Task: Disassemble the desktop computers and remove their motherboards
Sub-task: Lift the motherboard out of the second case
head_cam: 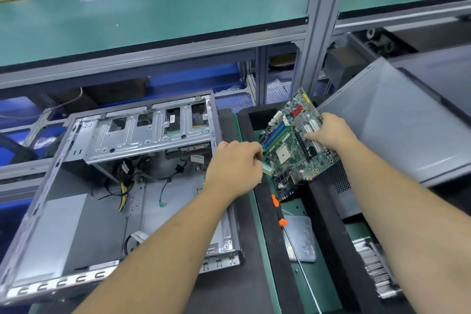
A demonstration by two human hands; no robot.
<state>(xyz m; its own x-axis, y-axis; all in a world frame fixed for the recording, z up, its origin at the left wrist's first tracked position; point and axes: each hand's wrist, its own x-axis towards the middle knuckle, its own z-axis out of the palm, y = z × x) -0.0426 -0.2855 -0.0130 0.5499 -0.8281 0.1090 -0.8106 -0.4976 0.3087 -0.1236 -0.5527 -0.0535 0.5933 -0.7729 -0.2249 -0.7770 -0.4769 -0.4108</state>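
A green motherboard is held tilted above the bench, right of an open grey computer case lying on its side. My right hand grips the board's right edge, fingers curled over its white slots. My left hand is curled at the board's left edge and pinches a small green memory stick next to the blue memory slots. The case holds a drive cage and loose cables; its board bay is bare.
An orange-handled screwdriver lies below the board beside a clear plastic bag. A grey case side panel leans at the right. A finned heatsink sits at lower right. An upper green shelf spans the back.
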